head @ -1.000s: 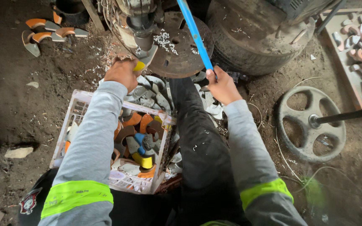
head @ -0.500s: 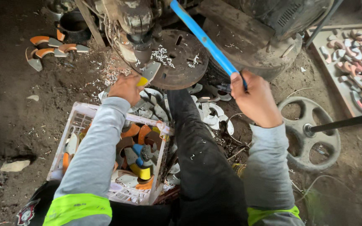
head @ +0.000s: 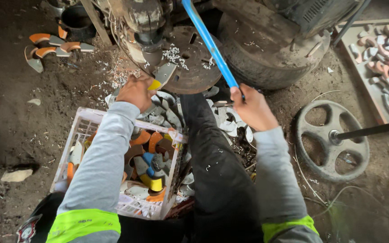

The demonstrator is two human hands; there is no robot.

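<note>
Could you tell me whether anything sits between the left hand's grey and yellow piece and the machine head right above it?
Nothing visible does. The left hand holds the grey and yellow piece directly under the machine head, with only loose shavings around. The right hand grips the blue lever off to the side.

- Dark packed dirt floor [head: 10, 117], pretty grimy, pale shavings [head: 113, 78] scattered all over it
- Old tyre [head: 271, 63] sits at the back
- Grey spoked wheel [head: 332, 139] lies flat on the right
- Flat, dim light

White plastic crate [head: 83, 130] of curved blades, spoked grey wheel [head: 332, 140] on dirt — old tyre [head: 271, 58] behind
</note>
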